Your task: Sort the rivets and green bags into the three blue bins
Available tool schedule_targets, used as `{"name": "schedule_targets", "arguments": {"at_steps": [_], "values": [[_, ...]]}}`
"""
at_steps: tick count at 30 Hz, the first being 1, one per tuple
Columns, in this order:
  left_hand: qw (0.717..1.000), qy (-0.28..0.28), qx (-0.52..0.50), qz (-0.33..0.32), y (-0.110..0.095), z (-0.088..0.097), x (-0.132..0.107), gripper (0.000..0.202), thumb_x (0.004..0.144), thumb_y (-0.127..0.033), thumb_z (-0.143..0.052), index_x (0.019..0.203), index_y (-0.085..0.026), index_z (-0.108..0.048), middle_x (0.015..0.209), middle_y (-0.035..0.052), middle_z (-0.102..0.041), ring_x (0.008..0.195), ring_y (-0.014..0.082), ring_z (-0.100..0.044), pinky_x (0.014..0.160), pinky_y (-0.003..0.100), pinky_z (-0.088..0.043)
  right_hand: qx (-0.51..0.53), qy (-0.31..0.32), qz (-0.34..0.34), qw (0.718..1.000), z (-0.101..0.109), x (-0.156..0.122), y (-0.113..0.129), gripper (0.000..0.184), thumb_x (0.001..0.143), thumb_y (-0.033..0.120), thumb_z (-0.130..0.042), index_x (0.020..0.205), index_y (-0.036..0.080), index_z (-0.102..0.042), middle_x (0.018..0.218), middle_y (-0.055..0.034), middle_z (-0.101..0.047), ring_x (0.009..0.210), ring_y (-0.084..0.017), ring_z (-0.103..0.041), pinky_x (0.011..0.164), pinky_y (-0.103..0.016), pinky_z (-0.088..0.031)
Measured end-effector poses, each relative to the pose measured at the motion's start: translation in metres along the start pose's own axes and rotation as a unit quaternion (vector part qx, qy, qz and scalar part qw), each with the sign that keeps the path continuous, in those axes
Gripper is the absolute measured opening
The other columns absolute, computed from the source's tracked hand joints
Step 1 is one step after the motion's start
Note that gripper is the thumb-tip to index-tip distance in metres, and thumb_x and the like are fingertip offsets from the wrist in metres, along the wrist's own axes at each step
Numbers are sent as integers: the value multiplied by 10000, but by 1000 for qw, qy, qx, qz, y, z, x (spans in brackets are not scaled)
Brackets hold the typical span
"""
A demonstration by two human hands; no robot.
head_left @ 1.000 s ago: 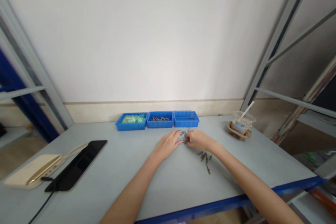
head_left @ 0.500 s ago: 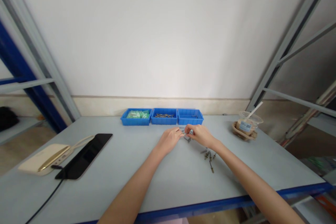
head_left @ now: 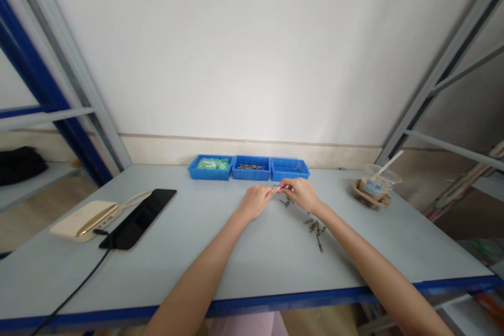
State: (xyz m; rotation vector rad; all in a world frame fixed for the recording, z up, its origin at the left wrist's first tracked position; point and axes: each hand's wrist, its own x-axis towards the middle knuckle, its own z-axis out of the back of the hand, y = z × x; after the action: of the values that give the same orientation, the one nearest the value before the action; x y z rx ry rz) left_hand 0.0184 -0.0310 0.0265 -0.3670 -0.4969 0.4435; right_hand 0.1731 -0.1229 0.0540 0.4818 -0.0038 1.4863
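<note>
Bench: pale grey bench top (head_left: pixel 165 278) with a blue front edge, running across the lower view.

Left hand (head_left: pixel 255 202): comes in from lower left, palm down, fingers reaching forward and nearly closed; its fingertips (head_left: pixel 270 192) meet the right hand's at the thin metal piece.

Right hand (head_left: pixel 301 194): comes in from lower right, palm down, thumb and forefinger drawn almost together at the same spot.

Grip: little gap shows between the hands. The thin metal piece (head_left: pixel 276 188) sits between the fingertips, but it is too small to tell which hand has hold of it.

Loose parts: a cluster of screws (head_left: pixel 315 229) lies just beyond the right wrist; a smaller group of screws (head_left: pixel 286 202) lies just under the right hand.

Handling note: a piece this thin probably wants a firm pinch at the very tips, held low over the bench; the right wrist needs care near the screws.

Far row: three joined blue bins: the left bin (head_left: pixel 210 176) holds green parts, the middle bin (head_left: pixel 251 176) holds screws, and the right bin (head_left: pixel 290 176) holds a few small metal parts.

Sides: a black tablet (head_left: pixel 137 219) and a cream power bank (head_left: pixel 83 219) lie left; a plastic cup (head_left: pixel 374 187) stands right.
</note>
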Motion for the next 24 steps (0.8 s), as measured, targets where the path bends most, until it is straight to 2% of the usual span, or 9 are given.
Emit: {"name": "schedule_targets", "arguments": {"at_steps": [3, 7, 10, 13, 15, 17, 20, 21, 24], "values": [[997, -6, -61, 40, 9, -2, 2, 594, 947, -434, -172, 626, -160, -589, 578, 21, -598, 600, 150, -560, 623, 241, -373, 1, 24, 29, 999, 8, 25, 6, 161, 849, 263, -510, 871, 243, -668, 761, 18, -700, 711, -134, -619, 643, -211, -374], [983, -29, -142, 108, 20, -8, 4, 683, 926, -483, -35, 726, -156, -600, 513, 4, -567, 524, 146, -535, 568, 249, -371, -27, 53, 30, 998, 18, 84, 29, 173, 868, 251, -488, 900, 217, -654, 818, 20, -704, 702, -108, -616, 651, -191, -392], [986, -9, -142, 86, 19, -11, 3, 666, 917, -515, -80, 686, -160, -594, 488, 0, -550, 525, 145, -537, 578, 250, -372, -43, 42, 11, 998, 18, 121, 52, 259, 904, 315, -426, 997, 188, -631, 900, -37, -701, 746, -131, -624, 674, -210, -415], [990, 25, -133, 48, 13, -10, 1, 628, 915, -514, -133, 680, -163, -598, 490, -2, -555, 564, 149, -558, 607, 245, -379, -64, 6, -8, 998, 18, 130, 64, 327, 921, 320, -373, 1055, 135, -607, 1033, -137, -658, 909, -219, -609, 760, -300, -419], [991, 31, -123, 45, 9, -7, 0, 622, 914, -520, -151, 675, -160, -599, 488, -2, -552, 559, 151, -557, 604, 245, -374, -73, -9, -7, 997, 23, 116, 59, 306, 915, 277, -378, 1051, 134, -612, 1069, -149, -639, 970, -250, -587, 797, -339, -405], [992, 31, -113, 48, 7, -5, 0, 621, 914, -526, -163, 666, -158, -597, 488, -3, -547, 540, 151, -549, 591, 246, -365, -67, 15, 13, 998, 35, 87, 43, 227, 871, 253, -463, 979, 177, -647, 1008, -92, -666, 937, -232, -596, 790, -319, -409], [993, 37, -100, 41, 7, -5, -1, 610, 917, -527, -178, 670, -159, -597, 494, -5, -542, 535, 151, -545, 583, 246, -356, 50, 186, 84, 978, 59, 27, 6, 133, 798, 239, -565, 871, 205, -670, 888, -19, -685, 810, -167, -603, 722, -255, -425], [994, 42, -95, 36, 8, -6, -1, 602, 918, -526, -186, 672, -161, -597, 495, -6, -539, 536, 152, -544, 581, 245, -354, 95, 212, 80, 969, 67, 5, -7, 128, 783, 267, -589, 860, 200, -665, 870, -16, -683, 780, -154, -596, 699, -245, -429], [995, 55, -82, 22, 8, -10, -2, 577, 922, -515, -207, 669, -169, -592, 495, -9, -535, 538, 152, -544, 584, 242, -348, 133, 196, 30, 971, 76, -54, -42, 194, 724, 345, -653, 842, 191, -657, 895, -30, -662, 765, -153, -562, 679, -255, -428]]}}
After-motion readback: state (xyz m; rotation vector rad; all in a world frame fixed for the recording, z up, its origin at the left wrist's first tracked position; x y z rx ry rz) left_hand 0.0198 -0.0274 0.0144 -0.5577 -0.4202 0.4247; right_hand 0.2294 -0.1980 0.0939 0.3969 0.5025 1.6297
